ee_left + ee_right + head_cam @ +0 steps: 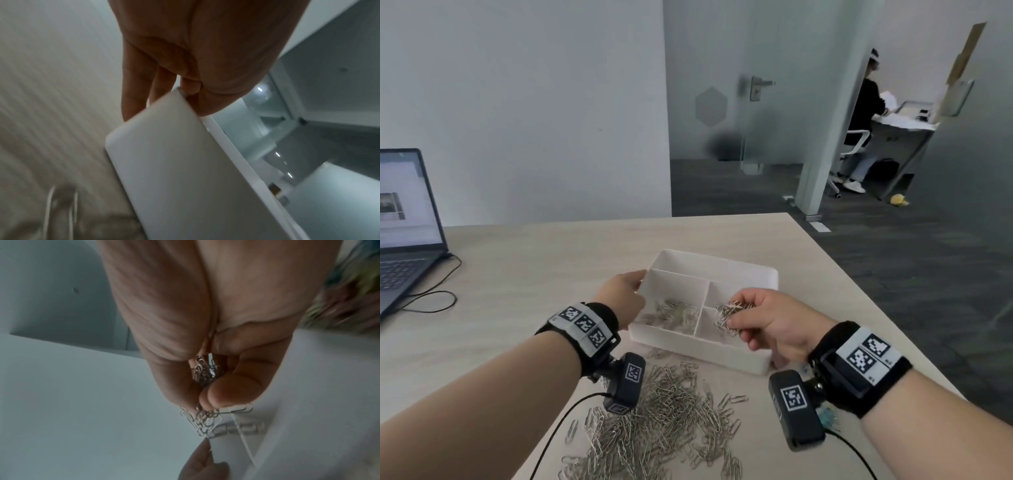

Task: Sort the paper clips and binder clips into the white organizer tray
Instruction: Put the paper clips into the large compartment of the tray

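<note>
A white organizer tray (743, 270) with several compartments stands mid-table. My left hand (627, 294) grips its left rim, thumb over the edge and fingers outside the wall (164, 162). My right hand (756, 317) hovers over the tray's near right compartments, pinching a bunch of silver paper clips (729, 313); the clips (202, 369) show between thumb and fingers, and some dangle below. More paper clips (674, 313) lie in the near left compartment. A big loose heap of paper clips (661, 407) covers the table in front of the tray.
An open laptop (404, 219) with a black cable (431, 294) sits at the far left. Coloured binder clips (827, 413) peek out beneath my right wrist. The table's right edge (859, 284) runs close to the tray. A person sits at a desk in the far room.
</note>
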A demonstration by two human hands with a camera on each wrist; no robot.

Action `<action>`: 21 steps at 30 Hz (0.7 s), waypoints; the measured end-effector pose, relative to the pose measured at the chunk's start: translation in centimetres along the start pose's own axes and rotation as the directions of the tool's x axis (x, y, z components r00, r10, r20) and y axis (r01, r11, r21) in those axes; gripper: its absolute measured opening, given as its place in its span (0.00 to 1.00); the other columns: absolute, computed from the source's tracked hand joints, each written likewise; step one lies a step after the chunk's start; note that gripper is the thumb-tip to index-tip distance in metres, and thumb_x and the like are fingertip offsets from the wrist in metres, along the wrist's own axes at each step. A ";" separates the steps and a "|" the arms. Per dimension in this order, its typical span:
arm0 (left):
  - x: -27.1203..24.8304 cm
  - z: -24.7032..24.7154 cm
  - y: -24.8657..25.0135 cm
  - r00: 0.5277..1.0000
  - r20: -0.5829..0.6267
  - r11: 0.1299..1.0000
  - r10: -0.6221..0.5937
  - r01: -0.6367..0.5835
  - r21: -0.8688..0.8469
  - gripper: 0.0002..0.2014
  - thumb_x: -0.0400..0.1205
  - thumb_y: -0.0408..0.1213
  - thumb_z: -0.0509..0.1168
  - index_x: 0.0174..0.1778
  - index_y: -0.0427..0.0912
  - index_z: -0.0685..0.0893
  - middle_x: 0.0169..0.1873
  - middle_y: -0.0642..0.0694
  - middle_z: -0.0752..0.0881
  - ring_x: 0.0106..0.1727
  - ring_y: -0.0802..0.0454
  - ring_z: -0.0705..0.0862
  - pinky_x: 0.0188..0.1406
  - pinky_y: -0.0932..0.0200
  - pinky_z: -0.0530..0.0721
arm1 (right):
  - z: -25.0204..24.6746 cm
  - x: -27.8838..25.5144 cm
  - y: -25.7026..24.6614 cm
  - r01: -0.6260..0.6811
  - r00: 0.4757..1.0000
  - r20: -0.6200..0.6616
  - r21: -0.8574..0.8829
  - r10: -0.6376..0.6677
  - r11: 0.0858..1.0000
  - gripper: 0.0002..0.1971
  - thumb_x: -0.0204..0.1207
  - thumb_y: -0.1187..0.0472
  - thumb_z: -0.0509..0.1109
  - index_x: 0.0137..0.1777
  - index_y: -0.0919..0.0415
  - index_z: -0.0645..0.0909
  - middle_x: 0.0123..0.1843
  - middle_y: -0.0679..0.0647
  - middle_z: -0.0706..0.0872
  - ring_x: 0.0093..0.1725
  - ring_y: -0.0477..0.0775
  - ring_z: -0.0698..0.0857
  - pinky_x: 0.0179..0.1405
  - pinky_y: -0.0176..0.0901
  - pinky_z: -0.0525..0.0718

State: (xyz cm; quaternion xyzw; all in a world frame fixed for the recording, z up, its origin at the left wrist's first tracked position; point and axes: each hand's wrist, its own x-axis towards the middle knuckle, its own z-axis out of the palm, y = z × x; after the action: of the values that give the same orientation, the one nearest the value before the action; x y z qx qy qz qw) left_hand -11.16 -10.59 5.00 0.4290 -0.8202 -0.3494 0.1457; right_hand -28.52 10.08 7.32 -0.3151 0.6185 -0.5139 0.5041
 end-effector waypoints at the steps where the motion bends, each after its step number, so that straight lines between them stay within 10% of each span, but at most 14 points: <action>1: -0.1 0.4 0.5 1.000 -0.004 0.997 0.027 -0.027 0.066 0.31 0.78 0.23 0.56 0.75 0.51 0.81 0.62 0.47 0.89 0.52 0.42 0.88 0.44 0.52 0.88 | 0.1 0.2 -0.4 0.015 1.000 -0.007 0.016 -0.015 1.000 0.11 0.77 0.79 0.70 0.45 0.62 0.79 0.28 0.55 0.82 0.22 0.47 0.78 0.16 0.34 0.75; 4: 0.2 0.9 0.9 1.000 -0.003 0.986 0.029 -0.028 0.166 0.30 0.79 0.25 0.58 0.78 0.48 0.78 0.70 0.48 0.85 0.68 0.46 0.83 0.65 0.53 0.82 | 0.5 0.9 -1.0 0.029 0.999 -0.025 0.041 -0.028 0.999 0.11 0.78 0.78 0.70 0.44 0.60 0.79 0.30 0.56 0.80 0.23 0.46 0.77 0.15 0.34 0.75; 10: 0.2 0.5 1.4 0.998 0.045 0.986 0.045 -0.052 0.158 0.30 0.75 0.22 0.54 0.61 0.56 0.89 0.41 0.53 0.86 0.36 0.53 0.84 0.22 0.64 0.76 | 1.1 1.2 -1.4 0.033 0.999 0.009 0.025 -0.033 0.999 0.11 0.78 0.78 0.69 0.45 0.61 0.79 0.31 0.57 0.80 0.22 0.47 0.78 0.16 0.34 0.75; 21: 0.9 -2.8 0.3 0.993 -0.010 0.988 -0.116 0.114 -0.105 0.30 0.76 0.17 0.54 0.65 0.48 0.88 0.50 0.42 0.91 0.43 0.38 0.91 0.33 0.39 0.93 | 0.4 1.1 -2.7 0.055 0.998 -0.014 0.074 -0.054 0.996 0.11 0.79 0.78 0.69 0.45 0.60 0.80 0.31 0.55 0.83 0.23 0.46 0.78 0.17 0.33 0.76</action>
State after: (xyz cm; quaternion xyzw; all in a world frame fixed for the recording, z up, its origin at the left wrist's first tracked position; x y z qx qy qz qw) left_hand -10.37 -12.48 7.17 0.4701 -0.7736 -0.3958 0.1541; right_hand -28.83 8.18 9.56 -0.3098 0.5932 -0.5520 0.4974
